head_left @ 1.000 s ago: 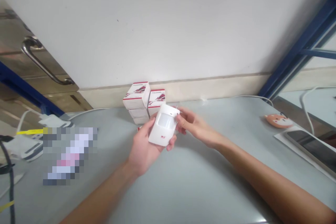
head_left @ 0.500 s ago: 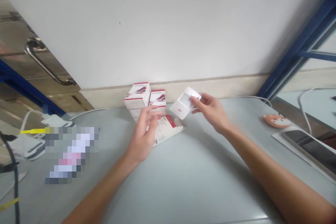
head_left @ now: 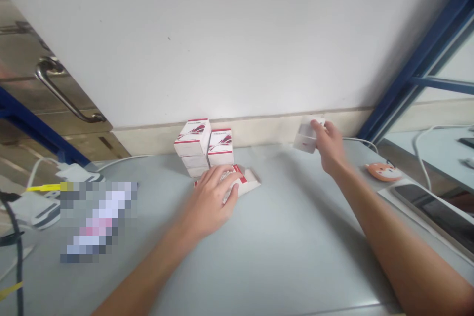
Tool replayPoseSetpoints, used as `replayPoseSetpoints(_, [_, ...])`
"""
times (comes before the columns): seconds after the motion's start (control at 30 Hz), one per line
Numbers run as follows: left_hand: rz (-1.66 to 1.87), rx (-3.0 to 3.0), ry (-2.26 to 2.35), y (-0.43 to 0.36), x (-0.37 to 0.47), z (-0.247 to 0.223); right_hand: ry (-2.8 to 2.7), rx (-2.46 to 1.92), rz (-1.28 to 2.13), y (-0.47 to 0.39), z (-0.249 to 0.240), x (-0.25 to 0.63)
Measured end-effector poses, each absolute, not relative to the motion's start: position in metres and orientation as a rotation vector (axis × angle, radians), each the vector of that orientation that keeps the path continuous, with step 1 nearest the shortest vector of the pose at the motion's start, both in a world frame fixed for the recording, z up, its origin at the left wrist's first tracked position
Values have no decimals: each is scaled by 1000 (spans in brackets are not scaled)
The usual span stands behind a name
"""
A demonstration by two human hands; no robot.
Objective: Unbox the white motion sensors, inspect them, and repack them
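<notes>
My right hand (head_left: 329,145) grips a small white device (head_left: 306,134), blurred by motion, above the back of the table, near the wall. The palm of my left hand (head_left: 213,200) faces down, its fingers curved over a flattened-looking white and red carton (head_left: 250,182) on the table; whether it grips or only rests on the carton cannot be made out. Just behind that hand stand stacked white boxes with red edges, one on top at the left (head_left: 192,138) and another beside it (head_left: 221,147).
On the right lie an orange animal-face item (head_left: 383,171) and a dark phone-like device (head_left: 433,205). White adapters (head_left: 42,205) with cables and a pixelated item (head_left: 99,222) are at the left. Blue frame posts (head_left: 403,74) flank the grey table (head_left: 266,252).
My right hand has carried the white device to the right, away from the boxes. My left hand has turned palm down and come onto the carton.
</notes>
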State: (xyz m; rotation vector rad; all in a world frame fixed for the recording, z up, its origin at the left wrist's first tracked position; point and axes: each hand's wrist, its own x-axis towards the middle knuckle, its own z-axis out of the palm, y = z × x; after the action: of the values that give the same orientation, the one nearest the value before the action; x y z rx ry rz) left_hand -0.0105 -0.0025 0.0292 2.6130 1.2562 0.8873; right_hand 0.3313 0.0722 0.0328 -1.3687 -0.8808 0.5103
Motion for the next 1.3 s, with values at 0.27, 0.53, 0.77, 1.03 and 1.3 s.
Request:
replayPoseSetpoints(0.27, [962,2517,1032,-10,-1,23,-1024,-1439,1069,73,10,319])
replayPoseSetpoints(0.53, [1114,2286,988,-24,15,31,-1048,-1426,1066,68,18,316])
replayPoseSetpoints(0.77, [1356,1918,1138,-3,44,54,-1042,-1231,1297,58,37,334])
replayPoseSetpoints(1.03, [721,1440,796,14,47,75,-1092,-1180,1424,51,36,344])
replayPoseSetpoints(1.3, [501,659,487,-1,60,47,-1237,-1044,1549,48,36,342])
